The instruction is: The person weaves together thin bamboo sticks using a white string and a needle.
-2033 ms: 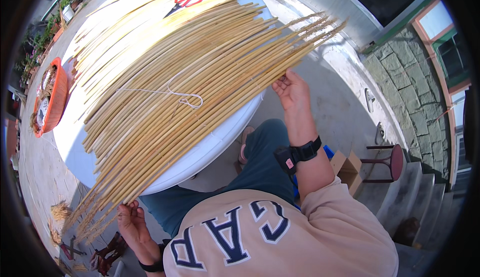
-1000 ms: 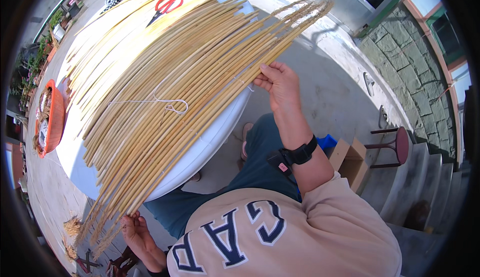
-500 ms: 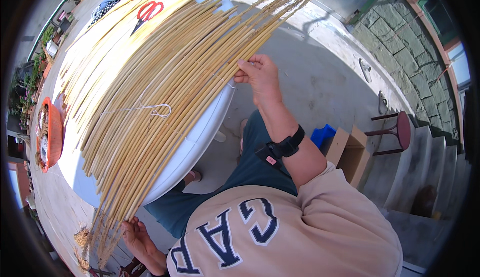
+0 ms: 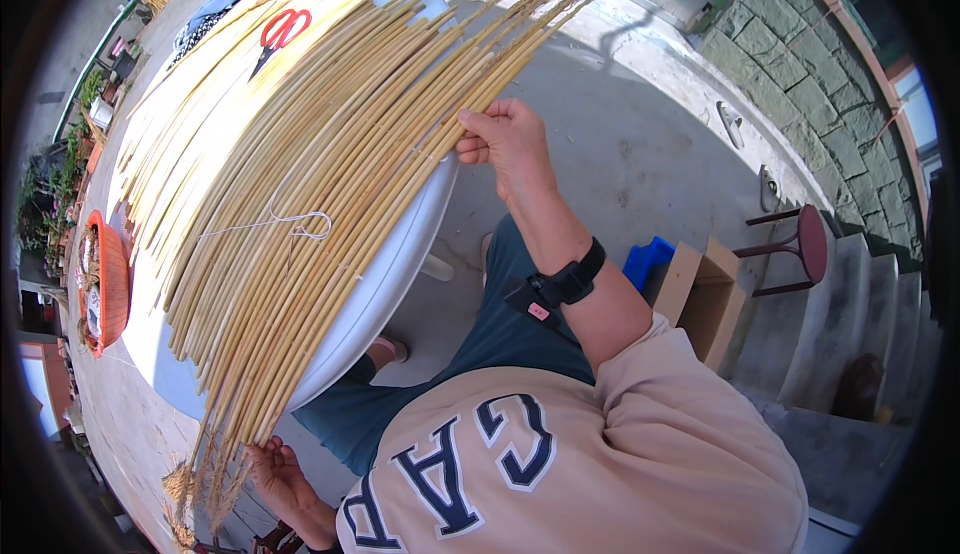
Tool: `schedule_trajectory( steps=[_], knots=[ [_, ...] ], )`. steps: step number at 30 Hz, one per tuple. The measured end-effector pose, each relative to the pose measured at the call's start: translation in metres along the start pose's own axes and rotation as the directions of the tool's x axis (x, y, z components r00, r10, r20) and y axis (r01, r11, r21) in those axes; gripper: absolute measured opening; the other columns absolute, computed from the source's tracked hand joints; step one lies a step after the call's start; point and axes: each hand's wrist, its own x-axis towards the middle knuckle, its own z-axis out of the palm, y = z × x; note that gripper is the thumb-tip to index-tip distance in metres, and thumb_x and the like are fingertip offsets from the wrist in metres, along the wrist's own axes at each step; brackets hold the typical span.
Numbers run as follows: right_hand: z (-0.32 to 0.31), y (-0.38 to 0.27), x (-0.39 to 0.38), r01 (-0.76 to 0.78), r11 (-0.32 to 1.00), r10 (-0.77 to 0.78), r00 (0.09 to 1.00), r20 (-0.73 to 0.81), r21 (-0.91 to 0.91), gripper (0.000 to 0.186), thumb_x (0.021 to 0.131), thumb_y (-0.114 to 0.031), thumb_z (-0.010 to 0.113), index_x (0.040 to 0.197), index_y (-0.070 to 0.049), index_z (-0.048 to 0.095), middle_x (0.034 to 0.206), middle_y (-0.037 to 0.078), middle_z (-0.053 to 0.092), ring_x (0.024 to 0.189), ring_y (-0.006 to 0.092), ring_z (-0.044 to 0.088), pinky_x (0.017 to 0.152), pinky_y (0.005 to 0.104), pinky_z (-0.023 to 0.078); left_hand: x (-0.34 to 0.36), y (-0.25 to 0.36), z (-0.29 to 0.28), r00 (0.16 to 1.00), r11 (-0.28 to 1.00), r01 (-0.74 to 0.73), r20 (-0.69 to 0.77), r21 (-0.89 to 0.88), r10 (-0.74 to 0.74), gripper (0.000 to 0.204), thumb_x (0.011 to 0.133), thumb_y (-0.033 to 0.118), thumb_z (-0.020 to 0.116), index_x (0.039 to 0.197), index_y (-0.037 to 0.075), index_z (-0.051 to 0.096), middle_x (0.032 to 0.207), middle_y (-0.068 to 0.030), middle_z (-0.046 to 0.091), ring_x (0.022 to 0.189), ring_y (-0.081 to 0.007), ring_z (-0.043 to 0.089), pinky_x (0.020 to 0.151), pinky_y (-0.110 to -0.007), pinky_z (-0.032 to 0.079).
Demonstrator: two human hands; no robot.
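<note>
A long row of tan reed stalks (image 4: 300, 174) lies side by side across the round pale table (image 4: 412, 266), with feathery tips at both ends. My right hand (image 4: 508, 144) pinches the outermost stalk near its far end, thumb on top, just beyond the table edge. At the near end, my left hand (image 4: 280, 476) holds the same outer edge of the row between curled fingers; exactly how many stalks it grips is hidden. A thin white string (image 4: 316, 226) runs across the stalks and forms a loop in the middle. Red-handled scissors (image 4: 284, 32) rest on the stalks farther back.
An orange planter (image 4: 116, 284) stands on the ground left of the table. To the right are an open cardboard box (image 4: 690, 294), a blue bin (image 4: 648, 262), a dark red stool (image 4: 808, 244) and concrete steps (image 4: 835, 324). A blue cloth (image 4: 215, 4) lies at the far table edge.
The whole view has shifted slightly. Both hands keep their hold on the row's outer edge, and the string and scissors lie as before on the stalks.
</note>
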Motion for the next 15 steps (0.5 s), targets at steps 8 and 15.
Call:
schedule_trajectory(
  steps=[8, 15],
  knots=[
    [-0.0024, 0.0006, 0.0038, 0.038, 0.998, -0.036, 0.999, 0.029, -0.045, 0.020, 0.074, -0.005, 0.064, 0.079, 0.001, 0.045, 0.065, 0.012, 0.056, 0.049, 0.0131, 0.056, 0.039, 0.0229, 0.046, 0.0016, 0.0012, 0.0026, 0.999, 1.000, 0.013, -0.031, 0.003, -0.013, 0.026, 0.083, 0.027, 0.061, 0.090, 0.002, 0.056, 0.076, -0.0032, 0.058, 0.074, -0.0117, 0.055, 0.062, -0.021, 0.044],
    [0.0034, -0.0045, 0.0055, 0.001, 0.995, -0.002, 1.000, -0.014, -0.103, 0.021, 0.074, -0.009, 0.066, 0.077, -0.001, 0.047, 0.065, 0.011, 0.056, 0.049, 0.0135, 0.055, 0.040, 0.0230, 0.046, 0.0051, 0.0005, -0.0026, 0.999, 0.999, 0.045, -0.011, -0.012, -0.045, 0.028, 0.082, 0.028, 0.061, 0.091, 0.002, 0.056, 0.075, -0.0034, 0.058, 0.074, -0.0118, 0.055, 0.062, -0.020, 0.044]
  ],
)
